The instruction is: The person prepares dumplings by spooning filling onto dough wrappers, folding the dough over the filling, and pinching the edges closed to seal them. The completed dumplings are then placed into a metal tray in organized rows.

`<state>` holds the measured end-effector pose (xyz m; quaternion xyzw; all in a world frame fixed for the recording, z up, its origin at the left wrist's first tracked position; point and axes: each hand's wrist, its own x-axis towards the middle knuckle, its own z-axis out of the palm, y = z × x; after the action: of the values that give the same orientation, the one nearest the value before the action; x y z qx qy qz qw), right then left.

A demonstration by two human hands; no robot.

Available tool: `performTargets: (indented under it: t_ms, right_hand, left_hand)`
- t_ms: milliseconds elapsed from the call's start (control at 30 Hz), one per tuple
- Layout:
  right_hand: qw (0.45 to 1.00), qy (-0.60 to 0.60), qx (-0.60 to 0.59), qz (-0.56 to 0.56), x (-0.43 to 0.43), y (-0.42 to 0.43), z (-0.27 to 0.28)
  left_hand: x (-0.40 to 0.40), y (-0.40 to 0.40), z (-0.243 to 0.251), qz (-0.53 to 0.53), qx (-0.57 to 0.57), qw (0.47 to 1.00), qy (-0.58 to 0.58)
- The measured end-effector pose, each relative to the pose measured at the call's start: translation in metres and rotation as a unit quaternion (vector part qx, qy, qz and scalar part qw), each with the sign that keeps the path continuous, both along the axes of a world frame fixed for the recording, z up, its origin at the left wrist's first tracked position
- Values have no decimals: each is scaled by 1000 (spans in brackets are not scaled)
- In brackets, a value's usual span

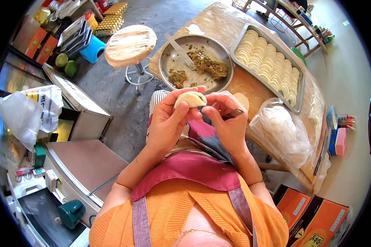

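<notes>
My left hand [173,112] holds a half-folded dough dumpling [190,99] between thumb and fingers, with some dark filling showing at its right end. The fingers of my right hand [224,112] pinch that right end, and a dark, thin tool lies partly hidden in its palm. Just beyond my hands, a round metal pan [176,66] holds chopped filling [215,66] and a flat metal spatula [180,51]. A pale dough round [242,101] shows behind my right hand. Rows of overlapping pale dough pieces [267,60] fill a metal tray [300,92] to the right.
The wooden table [256,88] carries a clear plastic bag [284,132] and scattered flour. A round stool [130,44] stands beyond its left side. At left are a cabinet [86,166] and a dark green mug [71,213]; orange boxes [318,219] stand at lower right. A person's foot shows at the top.
</notes>
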<state>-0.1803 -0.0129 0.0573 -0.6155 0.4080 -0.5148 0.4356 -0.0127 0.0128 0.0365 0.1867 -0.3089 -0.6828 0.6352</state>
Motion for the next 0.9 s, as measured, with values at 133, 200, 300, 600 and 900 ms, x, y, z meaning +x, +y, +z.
performTargets:
  t_ms: [133,200,300,600,900]
  right_hand:
    - [982,73,-172,-35,-5,-2,12]
    - [958,143,-247,-36,-10,0,20]
    - [972,128,-196,-12,-11,1,34]
    - [948,146,-282,13,-18,-4,37]
    - [907,221,-357,40,-26,-14,42]
  left_hand:
    - [-6,3,8,0,-50,996,-74]
    - [-3,7,9,12,-36,993,-110]
    - [-4,7,8,47,-36,982,-180]
    - [-13,12,23,86,-87,965,-233]
    - [-12,2,25,130,-143,879,-435]
